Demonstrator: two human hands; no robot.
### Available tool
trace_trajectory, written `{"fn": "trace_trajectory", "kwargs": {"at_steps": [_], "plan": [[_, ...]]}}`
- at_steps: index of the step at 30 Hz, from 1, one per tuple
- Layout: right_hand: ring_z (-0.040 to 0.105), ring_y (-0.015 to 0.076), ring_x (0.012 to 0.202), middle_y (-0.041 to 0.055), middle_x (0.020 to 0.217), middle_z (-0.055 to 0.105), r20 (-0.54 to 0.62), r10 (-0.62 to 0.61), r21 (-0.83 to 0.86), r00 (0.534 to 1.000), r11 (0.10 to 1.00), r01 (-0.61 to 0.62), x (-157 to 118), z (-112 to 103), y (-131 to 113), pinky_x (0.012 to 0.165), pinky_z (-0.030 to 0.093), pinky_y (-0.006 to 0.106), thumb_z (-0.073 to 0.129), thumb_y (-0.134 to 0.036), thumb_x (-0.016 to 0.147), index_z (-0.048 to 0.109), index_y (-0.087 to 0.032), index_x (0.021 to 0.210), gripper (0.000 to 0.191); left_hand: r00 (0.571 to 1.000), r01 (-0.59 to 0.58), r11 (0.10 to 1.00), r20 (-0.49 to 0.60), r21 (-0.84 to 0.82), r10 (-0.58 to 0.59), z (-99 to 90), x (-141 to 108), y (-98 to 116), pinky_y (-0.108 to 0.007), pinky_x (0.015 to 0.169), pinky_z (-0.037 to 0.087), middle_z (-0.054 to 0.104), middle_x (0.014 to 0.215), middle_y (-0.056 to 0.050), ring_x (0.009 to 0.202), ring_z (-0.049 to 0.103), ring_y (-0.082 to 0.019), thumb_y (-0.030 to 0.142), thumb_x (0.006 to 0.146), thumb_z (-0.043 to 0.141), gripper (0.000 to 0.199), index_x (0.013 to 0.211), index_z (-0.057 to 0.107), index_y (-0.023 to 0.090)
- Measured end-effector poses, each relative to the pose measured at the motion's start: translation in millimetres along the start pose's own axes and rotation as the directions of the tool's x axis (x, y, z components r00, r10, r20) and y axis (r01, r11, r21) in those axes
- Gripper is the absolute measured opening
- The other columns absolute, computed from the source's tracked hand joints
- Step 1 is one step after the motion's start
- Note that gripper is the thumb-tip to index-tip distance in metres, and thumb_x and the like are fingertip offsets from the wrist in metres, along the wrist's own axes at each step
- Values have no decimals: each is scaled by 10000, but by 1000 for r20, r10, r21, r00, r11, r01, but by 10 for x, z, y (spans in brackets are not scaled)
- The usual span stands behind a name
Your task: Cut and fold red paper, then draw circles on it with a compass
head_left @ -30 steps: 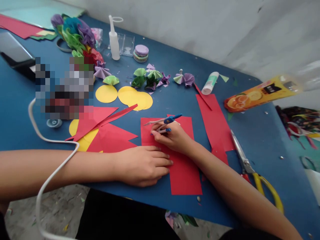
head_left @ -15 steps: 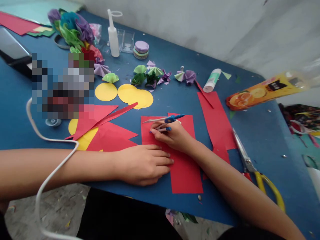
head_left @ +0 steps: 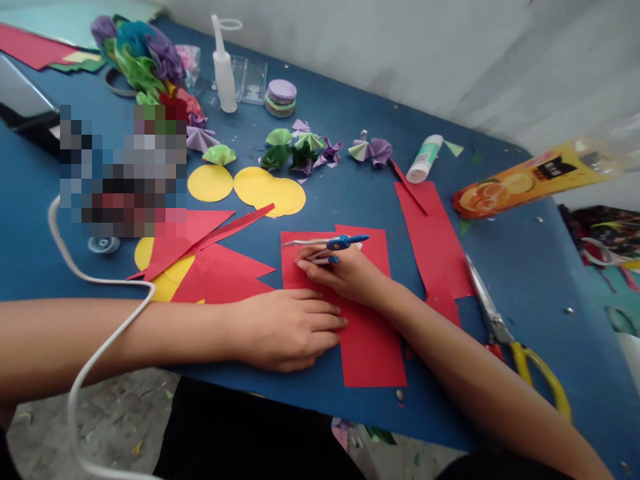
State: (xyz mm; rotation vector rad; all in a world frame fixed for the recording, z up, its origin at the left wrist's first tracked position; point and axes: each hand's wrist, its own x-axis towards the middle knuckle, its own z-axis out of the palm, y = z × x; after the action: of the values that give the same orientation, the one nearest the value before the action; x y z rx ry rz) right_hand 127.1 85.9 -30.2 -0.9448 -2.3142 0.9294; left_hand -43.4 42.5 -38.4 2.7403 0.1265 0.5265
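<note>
My right hand [head_left: 353, 275] is closed around a drawing compass [head_left: 345, 242] with blue plastic parts. Its metal leg points left over a sheet of red paper [head_left: 374, 343], and the fingertips rest low against that sheet. Flat across the paper's left side lies my left hand [head_left: 297, 330], palm down with fingers stretched out and holding nothing. Cut red paper pieces [head_left: 220, 270] overlap yellow paper just beyond my left forearm. Whether the compass tip has drawn a line is too small to tell.
Yellow paper circles [head_left: 210, 183] and folded paper flowers [head_left: 277, 157] lie farther back. At right are scissors [head_left: 495, 323], more red paper [head_left: 435, 233], a glue stick [head_left: 425, 159] and an orange drink bottle [head_left: 530, 180]. A white cable [head_left: 105, 353] crosses my left forearm.
My right hand has shifted slightly left with the compass, whose blue end now lies a little flatter. My left hand stays in place on the red paper.
</note>
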Motion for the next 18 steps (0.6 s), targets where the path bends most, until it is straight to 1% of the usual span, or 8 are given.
{"fn": "trace_trajectory", "kwargs": {"at_steps": [6, 12, 15, 18], "plan": [[631, 153, 718, 59, 825, 682, 23, -13, -14, 1000, 1000, 13, -19, 0, 21, 654, 481, 258, 478, -220, 875, 597, -167, 777, 163, 1000, 10, 1000, 17, 15, -11, 1, 4, -2, -303, 1009, 385, 620, 1222, -99, 1133, 555, -210, 218, 906, 422, 305, 1106, 622, 105], [642, 150, 723, 73, 822, 688, 40, -17, -7, 999, 1000, 18, -12, -11, 9, 656, 488, 244, 488, -231, 884, 609, -148, 798, 170, 1000, -1, 1000, 13, -8, 1, -9, -1, -3, -317, 1003, 391, 619, 1216, -117, 1131, 557, -225, 214, 894, 459, 297, 1106, 618, 82], [638, 142, 714, 63, 816, 687, 52, -8, 27, 999, 1000, 7, 2, -20, -15, 650, 489, 237, 490, -243, 889, 606, -151, 797, 174, 1000, -1, 1000, 9, -4, 1, -11, -1, 1, -317, 1008, 390, 619, 1216, -117, 1134, 555, -221, 218, 899, 448, 300, 1109, 616, 84], [632, 140, 688, 53, 805, 690, 65, 15, 22, 998, 1000, -16, 4, -23, -26, 640, 485, 245, 491, -268, 895, 610, -163, 794, 188, 1000, 1, 1000, 22, 1, -1, -21, 4, 3, -313, 1008, 391, 619, 1219, -109, 1132, 556, -215, 217, 904, 430, 306, 1110, 619, 92]]}}
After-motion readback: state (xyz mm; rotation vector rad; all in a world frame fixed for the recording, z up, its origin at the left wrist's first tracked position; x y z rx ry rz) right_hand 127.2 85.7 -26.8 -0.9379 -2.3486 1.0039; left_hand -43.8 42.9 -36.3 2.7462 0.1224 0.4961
